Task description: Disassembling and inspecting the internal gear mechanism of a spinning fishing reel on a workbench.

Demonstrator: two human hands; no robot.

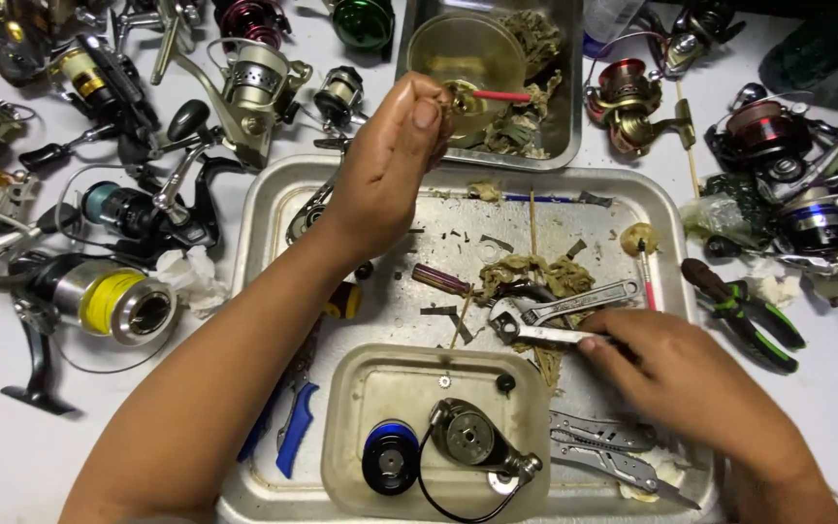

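Small tray (346, 427) holds spool (390, 456) and reel part (472, 442).

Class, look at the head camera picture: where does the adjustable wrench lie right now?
The adjustable wrench lies in the big metal tray, right of centre, beside the greasy rags and just above the right hand, whose fingertips touch a second wrench below it.

A red-handled swab (499, 95) is pinched by the left hand (390, 160) over a glass bowl (466, 58), a wrench (547, 333) is touched by the right hand (676, 369) on a steel tray (264, 209), and 1 dismantled reel body (472, 439) is laid in a smaller tray (346, 388).
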